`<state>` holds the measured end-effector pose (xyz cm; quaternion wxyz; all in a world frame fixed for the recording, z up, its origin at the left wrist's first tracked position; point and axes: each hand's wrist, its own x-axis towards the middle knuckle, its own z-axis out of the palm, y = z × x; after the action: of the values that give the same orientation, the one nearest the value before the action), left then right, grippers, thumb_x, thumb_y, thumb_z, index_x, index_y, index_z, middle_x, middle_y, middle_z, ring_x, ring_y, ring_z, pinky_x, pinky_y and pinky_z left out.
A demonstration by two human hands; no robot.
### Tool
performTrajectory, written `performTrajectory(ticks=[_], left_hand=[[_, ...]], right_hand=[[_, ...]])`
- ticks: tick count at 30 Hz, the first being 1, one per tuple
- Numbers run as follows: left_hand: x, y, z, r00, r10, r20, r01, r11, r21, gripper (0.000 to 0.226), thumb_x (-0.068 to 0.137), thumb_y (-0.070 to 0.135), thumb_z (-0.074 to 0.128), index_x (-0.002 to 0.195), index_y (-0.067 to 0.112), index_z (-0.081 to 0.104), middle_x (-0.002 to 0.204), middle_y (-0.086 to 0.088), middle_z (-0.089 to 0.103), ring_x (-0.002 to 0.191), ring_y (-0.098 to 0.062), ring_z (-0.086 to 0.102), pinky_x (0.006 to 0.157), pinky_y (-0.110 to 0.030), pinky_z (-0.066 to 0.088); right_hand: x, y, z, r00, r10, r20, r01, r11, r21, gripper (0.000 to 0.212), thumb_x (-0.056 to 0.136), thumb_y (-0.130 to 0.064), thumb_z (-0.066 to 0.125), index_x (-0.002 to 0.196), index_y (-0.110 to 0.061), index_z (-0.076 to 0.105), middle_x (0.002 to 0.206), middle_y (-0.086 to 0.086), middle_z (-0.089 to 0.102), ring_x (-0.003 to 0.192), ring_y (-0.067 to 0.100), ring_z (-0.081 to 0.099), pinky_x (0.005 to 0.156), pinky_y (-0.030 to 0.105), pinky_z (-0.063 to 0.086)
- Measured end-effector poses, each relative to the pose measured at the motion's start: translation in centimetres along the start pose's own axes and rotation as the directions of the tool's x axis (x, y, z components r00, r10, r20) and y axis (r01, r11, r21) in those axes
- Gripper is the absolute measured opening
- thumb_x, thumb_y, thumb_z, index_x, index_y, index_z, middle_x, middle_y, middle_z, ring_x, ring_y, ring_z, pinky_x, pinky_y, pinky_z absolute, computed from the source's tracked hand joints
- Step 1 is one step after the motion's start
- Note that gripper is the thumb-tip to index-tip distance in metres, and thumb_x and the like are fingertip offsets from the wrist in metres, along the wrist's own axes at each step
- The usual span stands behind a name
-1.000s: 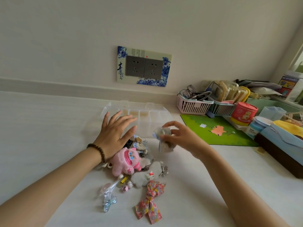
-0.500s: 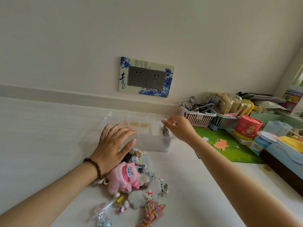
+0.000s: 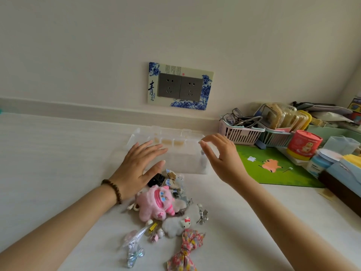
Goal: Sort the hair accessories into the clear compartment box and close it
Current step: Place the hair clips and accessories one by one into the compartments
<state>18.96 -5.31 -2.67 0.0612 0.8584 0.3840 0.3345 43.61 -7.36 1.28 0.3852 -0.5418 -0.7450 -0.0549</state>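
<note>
1. My left hand (image 3: 139, 169) lies flat and empty, beside the accessory pile (image 3: 166, 208).
2. The clear compartment box (image 3: 172, 151) sits open behind the pile.
3. My right hand (image 3: 218, 157), fingers spread and empty, could nudge the light box backward.

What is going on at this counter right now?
A person is sorting a pile of hair accessories into a clear compartment box that stands open near the wall. The left hand rests flat, palm down, at the box's near left edge. The right hand hovers at the box's right end with fingers spread and nothing in them. Most pieces are not yet sorted: a pink plush clip, a floral bow and a silver bow clip lie on the counter.
</note>
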Motion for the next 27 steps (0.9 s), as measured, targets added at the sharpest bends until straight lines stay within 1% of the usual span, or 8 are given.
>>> performTrajectory(ticks=[1, 3, 6, 12, 17, 20, 23, 27], left_hand=[[-0.1, 0.1, -0.4, 1.000, 0.005, -0.006, -0.006, 0.999, -0.038, 0.065, 0.082, 0.071, 0.015, 0.132, 0.037, 0.038, 0.137, 0.019, 0.036, 0.133, 0.003, 0.019, 0.112, -0.026, 0.008], [-0.2, 0.4, -1.3, 1.000, 0.004, -0.003, -0.004, 0.993, -0.115, 0.061, 0.080, 0.071, 0.028, 0.125, 0.035, 0.048, 0.124, 0.023, 0.047, 0.120, 0.009, 0.035, 0.103, -0.021, 0.027], [-0.4, 1.5, -2.0, 0.997, -0.044, 0.065, 0.053, 0.990, -0.130, 0.052, 0.072, 0.072, 0.043, 0.106, 0.037, 0.062, 0.100, 0.025, 0.060, 0.095, 0.006, 0.052, 0.082, -0.021, 0.046], [-0.6, 2.2, -1.0, 0.937, -0.266, 0.227, 0.297, 0.948, -0.115, 0.063, 0.054, 0.083, 0.049, 0.097, 0.039, 0.060, 0.095, 0.020, 0.057, 0.081, 0.002, 0.052, 0.069, -0.023, 0.046], [-0.6, 1.1, -0.3, 0.886, -0.359, 0.295, 0.394, 0.916, -0.069, 0.081, 0.044, 0.092, 0.041, 0.106, 0.042, 0.055, 0.111, 0.006, 0.051, 0.101, -0.010, 0.050, 0.089, -0.033, 0.047], [-0.5, 0.9, -0.2, 0.872, -0.393, 0.290, 0.418, 0.908, -0.025, 0.087, 0.043, 0.091, 0.040, 0.112, 0.040, 0.054, 0.112, 0.004, 0.047, 0.107, -0.013, 0.045, 0.096, -0.034, 0.040], [-0.5, 0.8, 0.2, 0.867, -0.413, 0.281, 0.442, 0.896, -0.047, 0.083, 0.039, 0.093, 0.041, 0.107, 0.047, 0.055, 0.109, 0.001, 0.048, 0.111, -0.018, 0.041, 0.098, -0.038, 0.039], [-0.4, 0.8, 0.7, 0.898, -0.372, 0.236, 0.416, 0.890, -0.183, 0.060, 0.043, 0.086, 0.053, 0.096, 0.057, 0.053, 0.101, 0.006, 0.054, 0.106, -0.016, 0.043, 0.095, -0.037, 0.040]], right_hand=[[-0.5, -1.2, -0.1, 1.000, 0.017, -0.002, -0.016, 0.995, 0.101, 0.042, 0.091, -0.051, 0.036, 0.095, -0.020, 0.065, 0.095, -0.007, 0.063, 0.088, 0.007, 0.056, 0.079, 0.023, 0.041], [-1.5, -3.3, 0.3, 0.975, 0.088, 0.207, -0.140, 0.957, 0.254, 0.042, 0.091, -0.050, 0.038, 0.093, -0.018, 0.066, 0.091, -0.006, 0.067, 0.079, 0.005, 0.059, 0.069, 0.021, 0.047], [-2.2, -4.4, 2.0, 0.865, 0.112, 0.490, -0.232, 0.954, 0.192, 0.049, 0.092, -0.051, 0.037, 0.096, -0.013, 0.068, 0.098, 0.003, 0.068, 0.085, 0.018, 0.062, 0.080, 0.034, 0.052], [-1.7, -3.7, 3.7, 0.845, 0.146, 0.515, -0.225, 0.970, 0.094, 0.032, 0.089, -0.043, 0.053, 0.109, -0.022, 0.067, 0.114, 0.001, 0.056, 0.092, 0.009, 0.050, 0.082, 0.024, 0.041], [-1.9, -3.2, 3.7, 0.839, 0.223, 0.496, -0.289, 0.955, 0.059, 0.038, 0.081, -0.052, 0.057, 0.103, -0.023, 0.067, 0.109, 0.001, 0.055, 0.086, 0.008, 0.051, 0.068, 0.018, 0.038], [-2.0, -2.8, 3.8, 0.836, 0.281, 0.471, -0.337, 0.941, 0.037, 0.047, 0.076, -0.063, 0.055, 0.090, -0.021, 0.071, 0.093, 0.005, 0.059, 0.082, 0.013, 0.052, 0.071, 0.025, 0.042], [-1.9, -2.8, 4.4, 0.824, 0.294, 0.484, -0.365, 0.929, 0.057, 0.052, 0.074, -0.068, 0.052, 0.082, -0.022, 0.076, 0.070, 0.007, 0.067, 0.075, 0.019, 0.049, 0.071, 0.035, 0.045], [-2.1, -3.5, 4.6, 0.800, 0.333, 0.499, -0.467, 0.868, 0.168, 0.041, 0.077, -0.060, 0.058, 0.085, -0.023, 0.075, 0.091, 0.005, 0.071, 0.099, 0.024, 0.057, 0.085, 0.033, 0.048]])
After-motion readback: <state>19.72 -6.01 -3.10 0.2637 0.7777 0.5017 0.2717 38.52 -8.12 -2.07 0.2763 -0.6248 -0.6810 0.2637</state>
